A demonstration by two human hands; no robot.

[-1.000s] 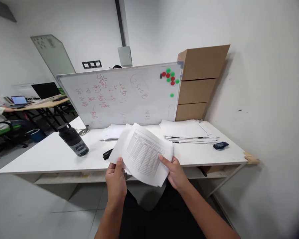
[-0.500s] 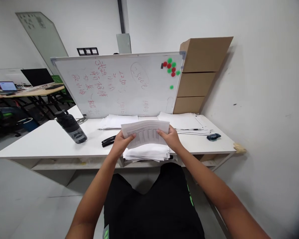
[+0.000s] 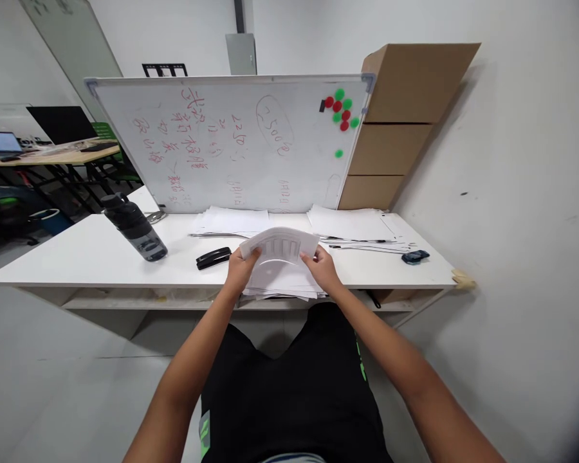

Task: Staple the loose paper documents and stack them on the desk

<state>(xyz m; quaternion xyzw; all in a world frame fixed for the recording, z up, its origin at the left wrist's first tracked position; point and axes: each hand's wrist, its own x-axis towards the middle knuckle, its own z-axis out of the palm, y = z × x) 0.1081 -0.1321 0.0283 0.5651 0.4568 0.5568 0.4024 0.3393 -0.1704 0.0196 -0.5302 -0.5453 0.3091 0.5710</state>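
A few printed paper sheets [image 3: 280,243], bowed upward in the middle, are held between my two hands. At their left edge my left hand [image 3: 241,267] pinches them with the thumb on top. My right hand [image 3: 321,267] grips the right edge in the same way. Under the held sheets a pile of white paper [image 3: 284,280] lies at the desk's front edge. Just left of my left hand a black stapler [image 3: 213,258] rests on the desk. How many sheets I hold, I cannot tell.
On the white desk [image 3: 77,260] a dark water bottle [image 3: 137,228] stands at the left. Paper stacks [image 3: 231,222] lie before the whiteboard [image 3: 212,148]. A small dark object [image 3: 415,256] sits at the right, and cardboard boxes [image 3: 390,148] stand behind by the wall.
The held sheets have bent into a stronger arch, and my hands have come slightly closer together. The camera view has tilted down a little, showing more of the boxes' front.
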